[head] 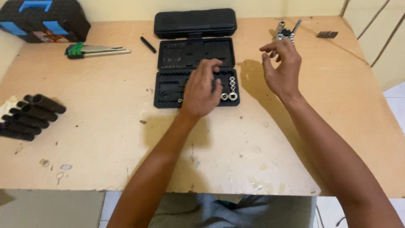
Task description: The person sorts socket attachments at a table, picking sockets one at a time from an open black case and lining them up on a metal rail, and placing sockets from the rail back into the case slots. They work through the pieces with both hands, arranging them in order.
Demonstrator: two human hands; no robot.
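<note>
While over case [168, 90] — left fingers [206, 69] curled.

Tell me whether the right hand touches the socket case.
Apart. The head view shows the right hand raised beside the socket case, with bare table between them.

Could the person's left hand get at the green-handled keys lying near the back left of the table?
Probably yes. The left hand hovers over the open black case, and the bare table between it and the green-handled keys holds nothing in the way.
</note>
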